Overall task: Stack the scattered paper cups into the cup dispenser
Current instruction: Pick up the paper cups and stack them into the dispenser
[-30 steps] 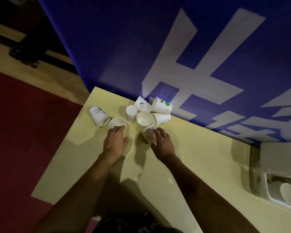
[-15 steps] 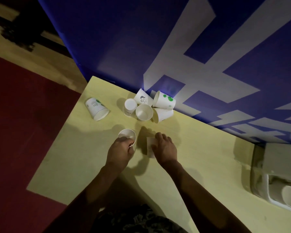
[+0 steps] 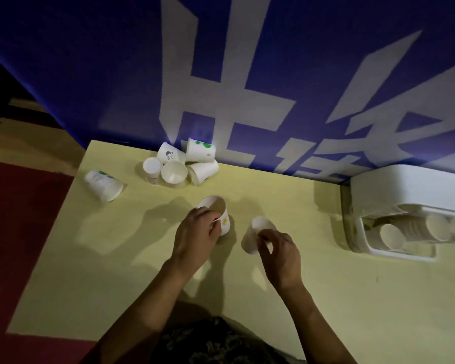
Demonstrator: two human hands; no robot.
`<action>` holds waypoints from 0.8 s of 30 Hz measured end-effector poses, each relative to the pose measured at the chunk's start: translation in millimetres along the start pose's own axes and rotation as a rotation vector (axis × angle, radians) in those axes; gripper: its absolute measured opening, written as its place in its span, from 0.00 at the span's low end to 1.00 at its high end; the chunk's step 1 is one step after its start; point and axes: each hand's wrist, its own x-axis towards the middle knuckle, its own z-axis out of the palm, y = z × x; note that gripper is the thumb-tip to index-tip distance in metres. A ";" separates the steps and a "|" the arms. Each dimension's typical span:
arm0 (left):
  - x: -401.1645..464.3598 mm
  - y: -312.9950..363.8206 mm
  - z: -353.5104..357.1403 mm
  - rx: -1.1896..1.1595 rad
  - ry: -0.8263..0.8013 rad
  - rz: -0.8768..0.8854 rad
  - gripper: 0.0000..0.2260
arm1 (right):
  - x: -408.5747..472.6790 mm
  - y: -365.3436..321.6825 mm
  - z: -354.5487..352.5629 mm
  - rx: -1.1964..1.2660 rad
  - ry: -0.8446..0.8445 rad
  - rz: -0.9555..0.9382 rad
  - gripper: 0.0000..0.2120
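My left hand (image 3: 195,232) pinches the rim of a white paper cup with a yellow mark (image 3: 218,212), mouth up, above the middle of the yellow table (image 3: 90,258). My right hand (image 3: 281,250) grips a second white cup (image 3: 255,236), bottom up, just to its right. The two cups are a small gap apart. A cluster of several cups (image 3: 180,164) lies by the blue wall. One more cup (image 3: 104,185) lies on its side at the left. The white cup dispenser (image 3: 410,195) sits at the right edge and holds stacked cups (image 3: 405,229).
A blue wall with large white characters (image 3: 221,88) runs along the table's far side. Red floor (image 3: 16,232) lies beyond the table's left edge. My dark patterned clothing (image 3: 216,342) shows at the bottom.
Both hands have lifted their cups off the table and drawn them toward me and to the right, away from the cluster. The view has shifted right, showing more of the dispenser.
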 end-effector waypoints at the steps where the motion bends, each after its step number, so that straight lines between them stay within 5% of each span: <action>1: -1.9 12.5 4.6 -0.016 0.006 0.014 0.04 | -4.1 7.7 -10.1 0.014 0.037 0.001 0.04; 24: -44.7 313.4 202.5 -0.131 0.106 0.050 0.09 | -3.7 290.8 -230.2 -0.002 0.338 -0.080 0.05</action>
